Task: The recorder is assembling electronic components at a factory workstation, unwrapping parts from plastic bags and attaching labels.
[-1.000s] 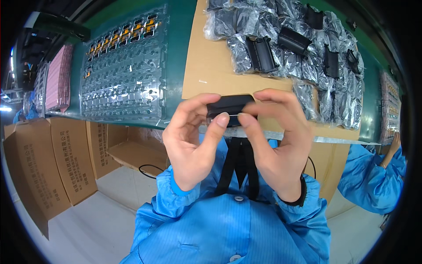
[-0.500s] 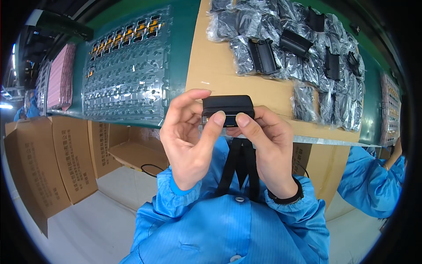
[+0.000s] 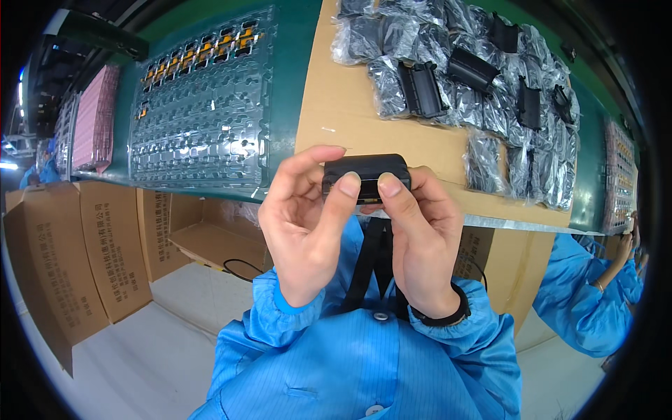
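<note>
A small black plastic housing (image 3: 367, 165), box-like with rounded ends, is held between my two hands just in front of the bench edge. My left hand (image 3: 302, 227) grips its left end, the thumb pressed on the near face and the index finger raised at the far left corner. On the right end, my right hand (image 3: 428, 241) is closed, its thumb also on the near face beside the other thumb. The fingers beneath the housing are mostly hidden. A dark wristband (image 3: 448, 313) circles my right wrist.
Plastic-wrapped black parts (image 3: 392, 38) and loose black covers (image 3: 421, 89) lie on a cardboard sheet (image 3: 318, 105). To the left is a clear tray (image 3: 203, 133) with small orange-and-black parts, beside pink stacked trays (image 3: 96, 119). Cardboard boxes (image 3: 115, 252) stand below. A co-worker's blue sleeve (image 3: 577, 297) is at right.
The housing has tilted in my hands, so its top and near face show differently. Both thumbs now press higher on it. At right, the co-worker's arm has moved.
</note>
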Demonstrator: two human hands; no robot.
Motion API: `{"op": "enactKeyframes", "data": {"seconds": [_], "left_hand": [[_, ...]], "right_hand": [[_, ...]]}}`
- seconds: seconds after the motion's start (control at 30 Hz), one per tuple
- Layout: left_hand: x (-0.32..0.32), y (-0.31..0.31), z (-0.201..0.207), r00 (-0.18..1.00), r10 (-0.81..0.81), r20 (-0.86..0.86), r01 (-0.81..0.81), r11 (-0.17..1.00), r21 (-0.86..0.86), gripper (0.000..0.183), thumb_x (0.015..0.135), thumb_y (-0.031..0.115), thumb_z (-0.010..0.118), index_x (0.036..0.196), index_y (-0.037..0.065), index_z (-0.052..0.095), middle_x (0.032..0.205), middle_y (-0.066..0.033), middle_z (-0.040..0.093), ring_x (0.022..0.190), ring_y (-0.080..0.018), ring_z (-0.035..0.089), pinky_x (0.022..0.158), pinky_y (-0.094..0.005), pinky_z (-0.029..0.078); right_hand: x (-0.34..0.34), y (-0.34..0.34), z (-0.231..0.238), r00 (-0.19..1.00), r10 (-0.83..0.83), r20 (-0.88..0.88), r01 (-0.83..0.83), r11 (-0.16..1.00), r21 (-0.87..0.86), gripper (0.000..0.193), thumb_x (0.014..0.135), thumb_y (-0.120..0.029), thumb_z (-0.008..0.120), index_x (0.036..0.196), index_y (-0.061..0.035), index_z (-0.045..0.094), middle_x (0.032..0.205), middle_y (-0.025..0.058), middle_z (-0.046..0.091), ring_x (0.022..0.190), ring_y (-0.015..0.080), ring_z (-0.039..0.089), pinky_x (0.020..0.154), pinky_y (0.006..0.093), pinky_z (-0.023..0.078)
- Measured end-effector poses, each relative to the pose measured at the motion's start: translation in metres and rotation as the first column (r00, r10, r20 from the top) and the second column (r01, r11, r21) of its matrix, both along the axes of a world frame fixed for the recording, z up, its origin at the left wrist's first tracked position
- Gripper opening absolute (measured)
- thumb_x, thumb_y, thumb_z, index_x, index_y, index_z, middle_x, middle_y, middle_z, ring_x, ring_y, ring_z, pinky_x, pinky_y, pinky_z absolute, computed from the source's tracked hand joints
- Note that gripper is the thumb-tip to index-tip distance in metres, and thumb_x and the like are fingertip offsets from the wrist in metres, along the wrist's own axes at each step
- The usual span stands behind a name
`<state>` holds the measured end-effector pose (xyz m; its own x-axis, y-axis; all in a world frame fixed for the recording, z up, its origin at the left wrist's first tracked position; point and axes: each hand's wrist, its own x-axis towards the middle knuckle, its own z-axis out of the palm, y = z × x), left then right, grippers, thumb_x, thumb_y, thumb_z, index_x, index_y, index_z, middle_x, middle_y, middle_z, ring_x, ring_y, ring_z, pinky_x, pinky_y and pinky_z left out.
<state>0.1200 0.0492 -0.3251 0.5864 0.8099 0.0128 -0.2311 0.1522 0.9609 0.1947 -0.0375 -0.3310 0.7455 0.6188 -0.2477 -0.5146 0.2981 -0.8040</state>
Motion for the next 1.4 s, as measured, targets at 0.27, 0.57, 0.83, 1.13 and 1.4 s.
{"op": "enactKeyframes", "data": {"seconds": [0.27,0.57,0.83,1.13,1.4], "left_hand": [[-0.003,-0.002,-0.003,0.998,0.063,0.01,-0.064,0.983,0.17,0.033,0.09,-0.007,0.063,0.122,-0.004,0.055,0.103,-0.0128,0.067,0.099,-0.0138,0.062,0.088,-0.0264,0.049],[0.004,-0.003,-0.005,0.997,0.041,-0.059,-0.03,0.984,0.178,0.038,0.088,-0.006,0.067,0.122,-0.001,0.049,0.099,-0.0124,0.067,0.094,-0.0135,0.062,0.082,-0.0265,0.05],[0.001,0.003,-0.021,0.998,-0.013,-0.064,0.026,0.979,0.204,0.041,0.082,-0.006,0.075,0.113,0.0,0.05,0.096,-0.0104,0.067,0.083,-0.0106,0.063,0.072,-0.0233,0.047],[-0.04,0.045,-0.014,0.979,0.148,-0.143,-0.104,0.956,0.275,0.031,0.088,0.006,0.072,0.114,0.0,0.055,0.098,-0.0091,0.068,0.094,-0.0116,0.061,0.08,-0.0259,0.046],[-0.108,0.064,-0.039,0.935,0.273,-0.228,-0.186,0.921,0.341,0.008,0.093,0.0,0.063,0.091,0.0,0.055,0.091,-0.0093,0.066,0.084,-0.0124,0.062,0.076,-0.0263,0.051]], "right_hand": [[-0.003,0.0,0.001,0.997,-0.006,0.083,0.005,1.0,0.016,0.013,0.095,-0.01,0.067,0.095,0.0037,0.065,0.088,0.0033,0.067,0.079,0.0074,0.059,0.073,0.0229,0.048],[0.0,0.003,-0.008,0.976,-0.033,0.217,0.032,0.999,0.008,0.011,0.095,-0.006,0.066,0.098,0.0036,0.062,0.086,0.0035,0.065,0.076,0.0078,0.058,0.069,0.0224,0.048],[0.002,-0.006,-0.009,0.951,-0.02,0.307,0.062,0.99,-0.127,0.008,0.096,-0.004,0.062,0.097,0.0034,0.059,0.084,0.0039,0.063,0.076,0.0066,0.056,0.066,0.022,0.046],[0.165,0.08,0.049,0.841,0.31,0.443,-0.135,0.913,-0.384,0.026,0.097,-0.023,0.062,0.093,0.0021,0.063,0.082,0.0106,0.068,0.064,0.0142,0.063,0.059,0.0267,0.052],[0.294,0.17,0.034,0.857,0.263,0.444,0.045,0.819,-0.573,0.037,0.095,-0.023,0.063,0.109,0.0109,0.058,0.093,0.0208,0.066,0.07,0.0228,0.068,0.056,0.0322,0.054]]}}
